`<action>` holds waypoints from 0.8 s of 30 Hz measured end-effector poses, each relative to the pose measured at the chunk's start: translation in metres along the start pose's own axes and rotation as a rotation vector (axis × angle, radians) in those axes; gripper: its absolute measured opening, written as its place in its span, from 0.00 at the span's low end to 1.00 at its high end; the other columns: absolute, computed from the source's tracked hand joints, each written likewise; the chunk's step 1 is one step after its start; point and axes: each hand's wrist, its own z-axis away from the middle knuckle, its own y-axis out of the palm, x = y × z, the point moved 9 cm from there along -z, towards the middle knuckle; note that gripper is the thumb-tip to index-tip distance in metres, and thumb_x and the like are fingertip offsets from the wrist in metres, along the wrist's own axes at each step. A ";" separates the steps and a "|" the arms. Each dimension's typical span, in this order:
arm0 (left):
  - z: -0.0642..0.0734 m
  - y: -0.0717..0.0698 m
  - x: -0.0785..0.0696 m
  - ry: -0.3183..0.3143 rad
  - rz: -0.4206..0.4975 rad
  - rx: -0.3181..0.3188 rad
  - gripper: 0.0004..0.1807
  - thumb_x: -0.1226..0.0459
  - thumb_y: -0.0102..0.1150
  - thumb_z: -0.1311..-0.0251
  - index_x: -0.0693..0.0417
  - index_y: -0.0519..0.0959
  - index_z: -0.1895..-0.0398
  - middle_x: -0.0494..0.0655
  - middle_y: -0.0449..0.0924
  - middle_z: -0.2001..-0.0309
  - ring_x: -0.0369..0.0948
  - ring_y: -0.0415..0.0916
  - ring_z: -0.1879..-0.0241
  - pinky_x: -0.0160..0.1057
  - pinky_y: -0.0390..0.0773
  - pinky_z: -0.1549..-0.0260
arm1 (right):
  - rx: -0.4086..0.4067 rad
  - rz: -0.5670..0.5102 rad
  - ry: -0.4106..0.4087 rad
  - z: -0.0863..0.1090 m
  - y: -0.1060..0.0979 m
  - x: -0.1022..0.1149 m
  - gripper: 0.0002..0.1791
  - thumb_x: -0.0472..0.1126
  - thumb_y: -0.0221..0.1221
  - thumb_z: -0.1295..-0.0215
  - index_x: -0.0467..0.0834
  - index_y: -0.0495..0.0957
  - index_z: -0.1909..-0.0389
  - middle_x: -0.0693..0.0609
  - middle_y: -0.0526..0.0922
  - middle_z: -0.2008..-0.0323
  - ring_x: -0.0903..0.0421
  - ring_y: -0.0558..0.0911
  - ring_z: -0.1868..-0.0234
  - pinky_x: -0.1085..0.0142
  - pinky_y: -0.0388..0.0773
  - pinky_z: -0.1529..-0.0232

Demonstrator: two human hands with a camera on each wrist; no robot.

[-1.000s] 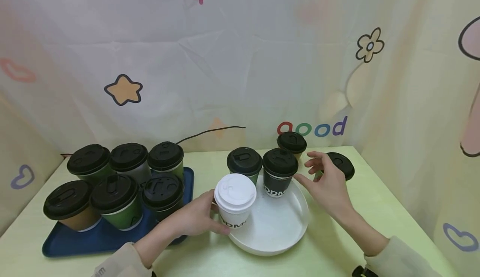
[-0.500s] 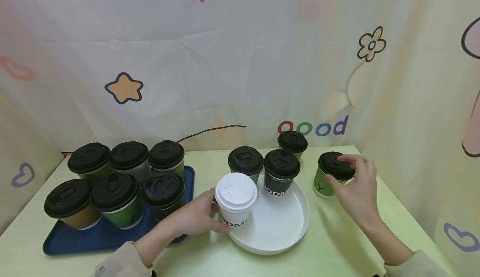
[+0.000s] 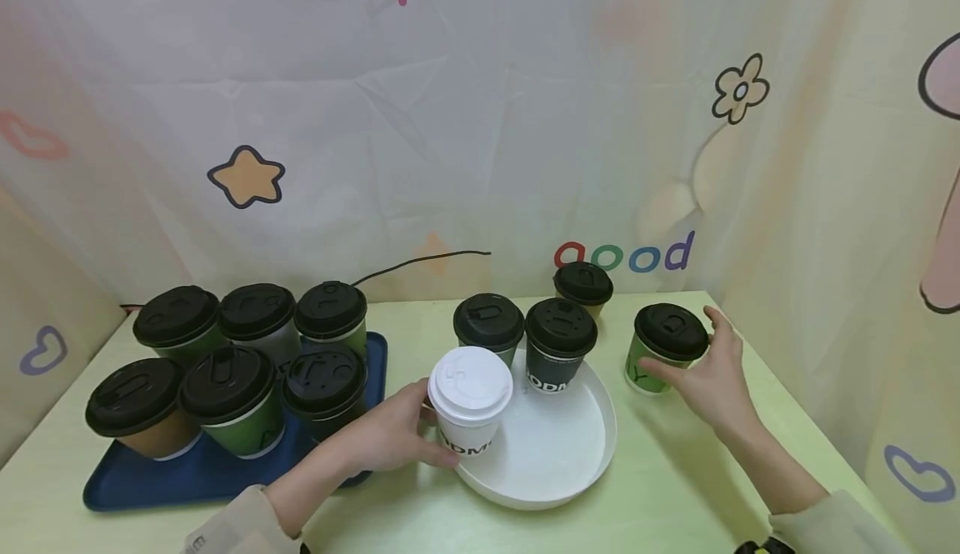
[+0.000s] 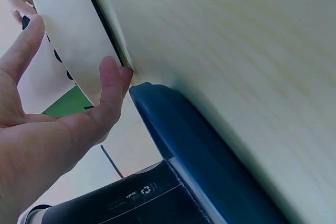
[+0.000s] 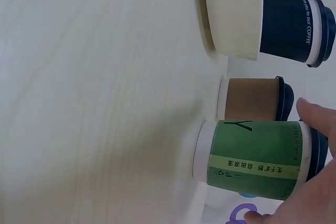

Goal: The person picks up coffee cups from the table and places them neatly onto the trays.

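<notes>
My left hand [image 3: 397, 433] is beside the white-lidded paper cup [image 3: 474, 404] on the round white plate [image 3: 555, 471]. In the left wrist view its spread fingers [image 4: 111, 85] touch the plate's side wall [image 4: 71, 19]; whether they touch the cup cannot be told. My right hand [image 3: 708, 379] reaches around the green paper cup [image 3: 648, 362] with the black lid, thumb at left and fingers at right. That cup stands upright on the table. The right wrist view shows the thumb [image 5: 315, 116] close to the lid, without clear contact.
A black cup [image 3: 551, 362] and a green cup [image 3: 489, 329] stand at the plate's back. Behind is a brown cup [image 3: 583, 287]. Several black-lidded cups fill the blue tray [image 3: 157, 487] at left. A printed curtain [image 3: 450, 162] hangs behind the table.
My right hand has moved right from beside the black cup on the plate, and its thumb and fingers now lie either side of the green cup. My left hand has stayed put.
</notes>
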 end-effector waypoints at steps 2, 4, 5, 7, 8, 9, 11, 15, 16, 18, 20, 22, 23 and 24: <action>0.001 0.000 0.001 -0.016 -0.004 -0.006 0.47 0.66 0.83 0.53 0.61 0.66 0.30 0.50 0.77 0.42 0.52 0.75 0.44 0.62 0.71 0.40 | 0.018 -0.010 -0.001 -0.003 0.002 -0.001 0.70 0.48 0.79 0.46 0.39 0.34 0.18 0.25 0.41 0.24 0.26 0.51 0.26 0.30 0.53 0.33; 0.002 0.000 0.002 -0.034 -0.009 -0.010 0.47 0.66 0.83 0.53 0.62 0.67 0.31 0.50 0.76 0.42 0.52 0.75 0.44 0.61 0.71 0.41 | 0.026 -0.020 -0.003 -0.005 0.004 -0.001 0.70 0.46 0.78 0.46 0.38 0.33 0.19 0.24 0.42 0.25 0.26 0.51 0.26 0.30 0.52 0.31; 0.002 0.000 0.003 -0.040 -0.012 -0.011 0.46 0.66 0.83 0.53 0.62 0.67 0.31 0.50 0.76 0.42 0.52 0.75 0.44 0.61 0.72 0.41 | 0.028 -0.022 -0.004 -0.005 0.004 -0.001 0.70 0.45 0.78 0.46 0.38 0.33 0.19 0.24 0.43 0.25 0.26 0.52 0.27 0.31 0.52 0.31; 0.003 -0.001 0.004 -0.056 -0.017 -0.017 0.46 0.66 0.83 0.53 0.63 0.67 0.31 0.51 0.76 0.42 0.52 0.75 0.43 0.60 0.73 0.41 | 0.028 -0.033 -0.011 -0.007 0.005 -0.001 0.69 0.42 0.78 0.45 0.35 0.34 0.19 0.24 0.47 0.26 0.27 0.53 0.27 0.32 0.52 0.31; 0.004 -0.001 0.004 -0.061 -0.018 -0.018 0.46 0.66 0.83 0.53 0.64 0.66 0.31 0.52 0.76 0.42 0.53 0.75 0.43 0.60 0.73 0.41 | 0.027 -0.047 -0.019 -0.007 0.005 -0.001 0.67 0.41 0.78 0.45 0.34 0.36 0.20 0.24 0.50 0.27 0.28 0.55 0.28 0.34 0.52 0.30; 0.004 -0.001 0.004 -0.066 -0.021 -0.020 0.47 0.66 0.83 0.53 0.65 0.66 0.31 0.52 0.76 0.42 0.53 0.75 0.43 0.60 0.73 0.42 | 0.026 -0.054 -0.025 -0.008 0.006 0.000 0.66 0.39 0.77 0.45 0.33 0.37 0.20 0.25 0.53 0.28 0.29 0.57 0.29 0.34 0.53 0.31; 0.005 -0.001 0.005 -0.077 -0.020 -0.023 0.48 0.65 0.83 0.53 0.66 0.65 0.31 0.53 0.75 0.42 0.54 0.75 0.42 0.60 0.73 0.42 | 0.030 -0.059 -0.032 -0.008 0.006 0.000 0.63 0.38 0.77 0.45 0.32 0.40 0.21 0.26 0.57 0.29 0.30 0.60 0.29 0.35 0.55 0.31; 0.006 -0.002 0.006 -0.102 -0.037 -0.037 0.50 0.64 0.83 0.53 0.66 0.63 0.29 0.54 0.75 0.41 0.54 0.76 0.41 0.60 0.74 0.41 | 0.048 -0.050 -0.016 -0.009 0.006 -0.001 0.61 0.39 0.76 0.42 0.32 0.42 0.21 0.27 0.61 0.29 0.30 0.62 0.29 0.35 0.57 0.32; 0.006 -0.002 0.007 -0.105 -0.042 -0.041 0.51 0.64 0.83 0.53 0.66 0.62 0.28 0.55 0.75 0.40 0.54 0.76 0.41 0.59 0.74 0.41 | 0.054 -0.045 -0.008 -0.008 0.006 -0.002 0.61 0.40 0.75 0.42 0.32 0.41 0.21 0.27 0.61 0.29 0.29 0.62 0.29 0.35 0.57 0.32; 0.007 -0.004 0.008 -0.118 -0.060 -0.051 0.52 0.63 0.83 0.52 0.65 0.61 0.26 0.54 0.76 0.41 0.52 0.77 0.42 0.59 0.74 0.42 | 0.066 -0.041 0.004 -0.008 0.006 -0.003 0.61 0.41 0.75 0.41 0.32 0.41 0.21 0.27 0.60 0.29 0.29 0.61 0.29 0.35 0.56 0.32; 0.007 -0.004 0.009 -0.127 -0.066 -0.055 0.54 0.63 0.83 0.52 0.66 0.59 0.25 0.53 0.77 0.44 0.51 0.78 0.44 0.59 0.74 0.42 | 0.078 -0.042 0.012 -0.007 0.006 -0.003 0.62 0.43 0.75 0.41 0.32 0.40 0.21 0.27 0.60 0.28 0.29 0.61 0.29 0.35 0.56 0.32; 0.008 -0.005 0.010 -0.140 -0.069 -0.057 0.56 0.63 0.82 0.51 0.68 0.56 0.24 0.52 0.77 0.46 0.49 0.78 0.46 0.58 0.75 0.43 | 0.091 -0.044 0.019 -0.006 0.007 -0.004 0.62 0.44 0.75 0.40 0.33 0.39 0.20 0.27 0.58 0.27 0.29 0.60 0.28 0.34 0.55 0.31; 0.008 -0.005 0.011 -0.146 -0.069 -0.057 0.56 0.62 0.82 0.51 0.68 0.56 0.24 0.52 0.77 0.47 0.48 0.78 0.47 0.57 0.75 0.43 | 0.095 -0.047 0.019 -0.005 0.007 -0.003 0.63 0.45 0.75 0.40 0.33 0.38 0.20 0.26 0.57 0.27 0.29 0.59 0.28 0.34 0.55 0.31; 0.008 -0.005 0.011 -0.145 -0.068 -0.056 0.56 0.63 0.82 0.50 0.68 0.55 0.24 0.51 0.77 0.48 0.48 0.78 0.48 0.57 0.75 0.44 | 0.099 -0.047 0.020 -0.004 0.007 -0.003 0.63 0.46 0.75 0.40 0.33 0.38 0.20 0.26 0.57 0.27 0.29 0.59 0.28 0.34 0.55 0.31</action>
